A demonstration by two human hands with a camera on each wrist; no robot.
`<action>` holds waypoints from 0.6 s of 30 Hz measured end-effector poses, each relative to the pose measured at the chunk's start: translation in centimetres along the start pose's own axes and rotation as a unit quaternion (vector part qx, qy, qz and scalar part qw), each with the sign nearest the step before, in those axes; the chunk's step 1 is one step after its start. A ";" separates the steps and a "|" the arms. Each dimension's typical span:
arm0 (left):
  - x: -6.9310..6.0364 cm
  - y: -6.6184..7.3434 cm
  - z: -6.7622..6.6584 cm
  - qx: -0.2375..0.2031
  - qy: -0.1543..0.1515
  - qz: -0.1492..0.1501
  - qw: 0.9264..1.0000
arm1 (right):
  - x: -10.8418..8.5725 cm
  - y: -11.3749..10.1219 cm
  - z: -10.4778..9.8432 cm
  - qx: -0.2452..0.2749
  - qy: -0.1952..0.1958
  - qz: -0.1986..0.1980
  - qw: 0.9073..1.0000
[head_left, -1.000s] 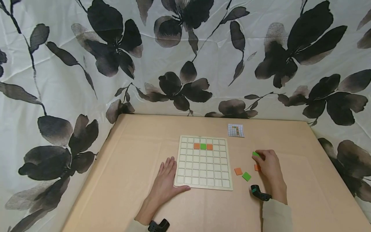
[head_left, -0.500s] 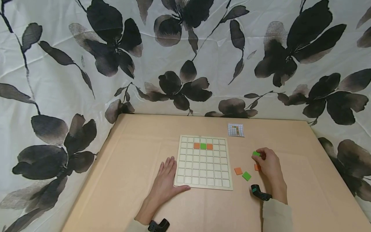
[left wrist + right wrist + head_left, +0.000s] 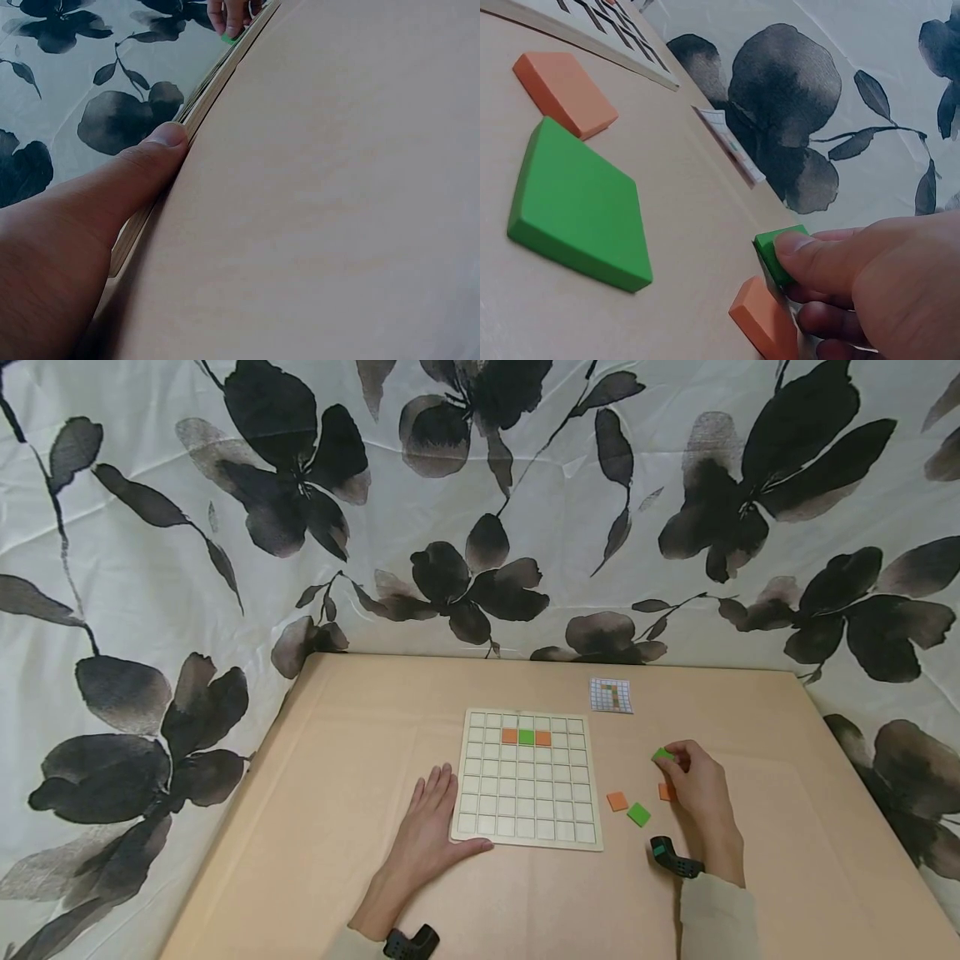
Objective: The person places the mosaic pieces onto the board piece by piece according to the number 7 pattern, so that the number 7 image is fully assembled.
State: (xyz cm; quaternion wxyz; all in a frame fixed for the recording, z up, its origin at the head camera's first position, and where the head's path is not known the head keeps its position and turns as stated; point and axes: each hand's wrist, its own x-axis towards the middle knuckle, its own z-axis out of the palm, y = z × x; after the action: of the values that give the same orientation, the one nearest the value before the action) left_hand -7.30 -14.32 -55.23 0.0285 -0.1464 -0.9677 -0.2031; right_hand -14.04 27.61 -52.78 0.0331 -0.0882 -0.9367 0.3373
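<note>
A pale square grid board (image 3: 526, 789) lies on the table, with two orange tiles and one green tile in a row near its far edge. My left hand (image 3: 425, 831) rests at the board's near left corner, fingers straight along the left side and thumb (image 3: 161, 150) on the near edge. To the right of the board, my right hand (image 3: 699, 781) pinches a green tile (image 3: 780, 251) between thumb and fingers. Under that hand lies an orange tile (image 3: 763, 321), partly hidden. Another orange tile (image 3: 617, 802) and a green tile (image 3: 639, 814) lie between board and right hand.
A small printed card (image 3: 611, 696) with a coloured grid pattern lies beyond the board's far right corner. Behind the wooden table (image 3: 337, 718) hangs a white cloth (image 3: 570, 527) with dark flowers. Each wrist wears a black device (image 3: 675, 857).
My right hand keeps its pinch on the green tile, which has turned and shifted slightly. The left hand and the board stay in place.
</note>
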 end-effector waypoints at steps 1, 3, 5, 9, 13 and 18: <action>0.0 0.0 0.0 0.000 0.000 -0.001 1.000 | 0.0 0.0 0.0 -0.001 0.001 -0.001 1.000; 0.0 0.0 0.1 -0.001 0.002 -0.001 1.000 | 0.0 0.1 0.1 -0.002 0.001 -0.001 1.000; 0.0 0.0 0.1 -0.004 0.004 -0.002 1.000 | 0.0 0.1 0.1 -0.003 0.000 0.000 1.000; 0.0 0.0 0.1 -0.009 0.002 -0.004 1.000 | 0.0 0.1 0.1 -0.004 -0.001 0.006 1.000; -0.1 0.0 0.1 -0.008 -0.001 -0.006 1.000 | 0.0 -0.1 0.1 -0.003 -0.001 0.007 1.000; 0.0 0.0 0.0 -0.007 -0.001 -0.005 1.000 | 0.0 -0.3 0.1 -0.007 0.003 0.002 1.000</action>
State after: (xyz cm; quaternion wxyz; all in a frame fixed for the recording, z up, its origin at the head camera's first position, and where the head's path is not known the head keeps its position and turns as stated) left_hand -7.26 -14.29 -55.26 0.0255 -0.1417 -0.9671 -0.2095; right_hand -14.12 27.31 -52.68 0.0347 -0.0909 -0.9388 0.3305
